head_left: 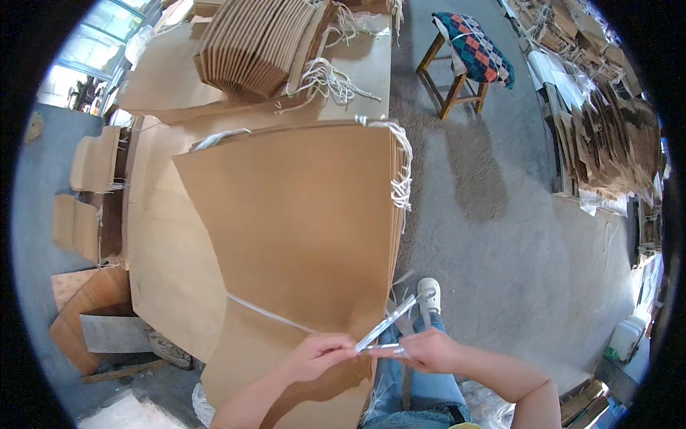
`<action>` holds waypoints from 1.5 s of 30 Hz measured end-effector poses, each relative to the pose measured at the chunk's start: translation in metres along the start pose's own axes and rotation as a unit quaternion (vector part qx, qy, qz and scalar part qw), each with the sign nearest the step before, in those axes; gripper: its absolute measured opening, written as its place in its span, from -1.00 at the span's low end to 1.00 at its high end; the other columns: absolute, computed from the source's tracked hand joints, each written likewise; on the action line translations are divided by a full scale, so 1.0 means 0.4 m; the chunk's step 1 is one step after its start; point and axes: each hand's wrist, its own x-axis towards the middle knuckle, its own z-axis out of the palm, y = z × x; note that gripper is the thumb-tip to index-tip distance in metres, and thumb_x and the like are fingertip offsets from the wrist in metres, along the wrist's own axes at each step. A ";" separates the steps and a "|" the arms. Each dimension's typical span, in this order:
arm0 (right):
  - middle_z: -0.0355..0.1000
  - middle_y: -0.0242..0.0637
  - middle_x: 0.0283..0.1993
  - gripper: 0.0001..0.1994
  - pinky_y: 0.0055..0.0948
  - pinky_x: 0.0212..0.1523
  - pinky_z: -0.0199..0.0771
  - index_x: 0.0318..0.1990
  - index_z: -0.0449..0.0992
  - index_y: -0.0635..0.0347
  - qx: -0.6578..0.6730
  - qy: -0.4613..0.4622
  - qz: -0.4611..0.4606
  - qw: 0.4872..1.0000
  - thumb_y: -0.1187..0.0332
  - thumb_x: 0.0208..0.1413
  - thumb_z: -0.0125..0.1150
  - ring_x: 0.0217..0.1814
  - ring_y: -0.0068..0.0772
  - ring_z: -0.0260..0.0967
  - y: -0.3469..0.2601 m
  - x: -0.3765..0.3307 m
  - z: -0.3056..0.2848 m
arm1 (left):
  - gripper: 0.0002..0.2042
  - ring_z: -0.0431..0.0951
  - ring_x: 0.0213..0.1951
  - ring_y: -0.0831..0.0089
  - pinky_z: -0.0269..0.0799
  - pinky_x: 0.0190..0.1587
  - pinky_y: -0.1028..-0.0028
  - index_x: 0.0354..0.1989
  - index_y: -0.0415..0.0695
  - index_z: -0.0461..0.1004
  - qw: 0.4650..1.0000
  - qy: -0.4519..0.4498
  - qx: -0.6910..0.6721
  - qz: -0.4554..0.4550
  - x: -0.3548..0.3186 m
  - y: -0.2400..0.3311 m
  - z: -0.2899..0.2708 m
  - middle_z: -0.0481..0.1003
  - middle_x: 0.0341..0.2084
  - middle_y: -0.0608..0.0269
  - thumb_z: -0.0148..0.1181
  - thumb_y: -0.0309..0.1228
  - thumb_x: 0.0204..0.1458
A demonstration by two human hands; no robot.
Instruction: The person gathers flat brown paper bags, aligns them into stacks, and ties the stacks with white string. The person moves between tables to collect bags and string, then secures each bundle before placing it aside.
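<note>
Close to my body, my left hand [320, 354] is pinched at the near right edge of a stack of brown cardboard sheets [307, 214]. A shiny whitish strip [386, 323], which looks like plastic twine, runs up and right from its fingertips, with a short length crossing to my right hand [432, 350]. That hand is closed around this length, just off the stack's edge. A thin white cord [268, 312] lies across the top sheet and leads toward my left hand. Loops of white string [401, 168] hang along the stack's far right edge.
A bundle of folded cardboard [250, 50] and tangled string [329, 80] sit at the table's far end. On the floor to the right stands a wooden stool [457, 93] with a checkered cushion [477, 48]. Cardboard piles [607, 136] line the right; a white jug [629, 334] stands lower right.
</note>
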 end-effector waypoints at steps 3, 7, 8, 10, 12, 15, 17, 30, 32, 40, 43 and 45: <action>0.56 -0.26 -0.30 -0.42 -0.25 -0.37 0.56 0.32 0.35 -0.35 0.086 0.191 -0.100 0.973 0.40 0.12 0.17 -0.35 -0.18 0.51 0.075 0.033 0.044 | -0.83 0.53 -0.21 0.48 0.43 -0.15 0.48 -0.30 -0.28 0.53 0.996 -0.009 -0.082 -0.036 0.021 -0.059 -0.031 0.55 -0.33 0.21 0.06 -0.46 0.27; 0.57 -0.20 -0.21 -0.47 -0.21 -0.38 0.59 0.35 0.30 -0.25 0.075 0.086 0.058 0.992 0.33 0.21 0.12 -0.40 -0.05 0.51 0.081 0.029 0.066 | -0.84 0.53 -0.23 0.39 0.46 -0.10 0.38 -0.36 -0.24 0.54 0.976 0.036 -0.200 -0.075 0.045 -0.102 -0.023 0.57 -0.30 0.18 0.07 -0.48 0.25; 0.56 -0.16 -0.19 -0.51 -0.18 -0.39 0.58 0.35 0.31 -0.22 0.104 0.132 0.044 0.985 0.29 0.25 0.10 -0.42 0.02 0.49 0.081 0.033 0.087 | -0.87 0.53 -0.22 0.38 0.45 -0.11 0.36 -0.34 -0.21 0.54 0.977 0.034 -0.200 -0.066 0.035 -0.086 -0.023 0.56 -0.29 0.21 0.11 -0.48 0.23; 0.55 -0.14 -0.21 -0.51 -0.16 -0.39 0.57 0.34 0.31 -0.20 0.105 0.136 0.051 0.984 0.27 0.25 0.11 -0.41 0.02 0.50 0.052 0.032 0.099 | -0.95 0.52 -0.22 0.37 0.44 -0.14 0.36 -0.33 -0.15 0.53 0.997 0.053 0.011 0.062 0.038 -0.033 -0.019 0.53 -0.26 0.24 0.18 -0.47 0.16; 0.53 -0.07 -0.30 -0.61 -0.10 -0.39 0.55 0.23 0.42 -0.09 0.145 0.143 0.063 0.977 0.26 0.23 0.13 -0.40 0.05 0.49 0.028 0.029 0.134 | -0.93 0.52 -0.23 0.37 0.42 -0.20 0.39 -0.31 -0.11 0.49 0.860 0.053 0.418 0.288 0.068 0.064 0.021 0.50 -0.20 0.27 0.25 -0.47 0.06; 0.49 -0.03 -0.40 -0.70 -0.07 -0.38 0.52 0.08 0.50 -0.02 0.120 0.104 0.080 0.984 0.26 0.21 0.15 -0.39 0.09 0.49 0.002 0.039 0.144 | -0.84 0.51 -0.22 0.28 0.42 -0.20 0.32 -0.28 -0.06 0.50 0.842 0.084 0.424 0.322 0.056 0.048 0.082 0.47 -0.09 0.28 0.29 -0.47 -0.06; 0.50 0.00 -0.40 -0.79 -0.06 -0.34 0.51 -0.04 0.54 0.04 0.135 0.139 0.088 0.977 0.30 0.20 0.14 -0.36 0.11 0.48 0.009 0.043 0.131 | -0.72 0.50 -0.14 0.32 0.43 -0.14 0.35 -0.08 -0.08 0.53 0.926 0.033 0.335 0.169 0.061 0.011 0.062 0.49 -0.12 0.23 0.34 -0.45 0.01; 0.43 -0.43 -0.29 -0.62 -0.68 -0.67 0.06 0.28 0.25 0.17 0.737 0.258 0.185 0.597 0.27 0.40 -0.05 -0.63 -0.69 0.13 -0.117 0.025 0.047 | -0.81 0.52 -0.26 0.14 0.48 -0.21 0.31 -0.18 -0.19 0.56 0.887 0.118 0.415 0.163 0.073 -0.080 0.122 0.51 -0.30 0.14 0.29 -0.46 0.03; 0.46 -0.25 0.14 -0.42 -0.59 -0.57 0.35 0.42 0.07 0.18 0.565 0.306 0.129 0.755 0.38 0.30 0.10 -0.51 -0.50 0.36 -0.112 0.006 0.038 | -0.85 0.54 -0.25 0.16 0.47 -0.22 0.34 -0.21 -0.20 0.59 0.911 0.130 0.363 0.145 0.067 -0.085 0.118 0.53 -0.31 0.13 0.27 -0.47 0.05; 0.53 -0.25 -0.31 -0.70 -0.29 -0.27 0.53 0.01 0.56 0.05 0.000 0.265 0.088 0.960 0.42 0.10 0.29 -0.30 -0.16 0.51 0.021 -0.081 0.179 | -0.83 0.59 -0.27 0.43 0.47 -0.20 0.48 -0.23 -0.20 0.67 0.970 0.167 0.167 0.060 0.055 -0.058 0.110 0.62 -0.37 0.17 0.30 -0.65 0.00; 0.49 -0.27 -0.40 -0.83 -0.27 -0.28 0.51 -0.15 0.63 0.04 0.042 0.215 0.077 0.973 0.42 0.09 0.29 -0.34 -0.11 0.48 0.013 -0.090 0.199 | -0.81 0.59 -0.26 0.44 0.48 -0.18 0.50 -0.26 -0.17 0.69 0.975 0.141 0.160 0.064 0.053 -0.073 0.101 0.63 -0.36 0.21 0.34 -0.67 -0.06; 0.49 -0.26 -0.40 -0.79 -0.28 -0.28 0.51 -0.09 0.62 0.05 -0.016 0.157 0.092 0.983 0.42 0.10 0.28 -0.36 -0.09 0.46 0.024 -0.081 0.178 | -0.83 0.59 -0.25 0.41 0.48 -0.17 0.49 -0.33 -0.18 0.69 0.975 0.146 0.156 0.057 0.049 -0.068 0.101 0.62 -0.35 0.20 0.36 -0.68 -0.11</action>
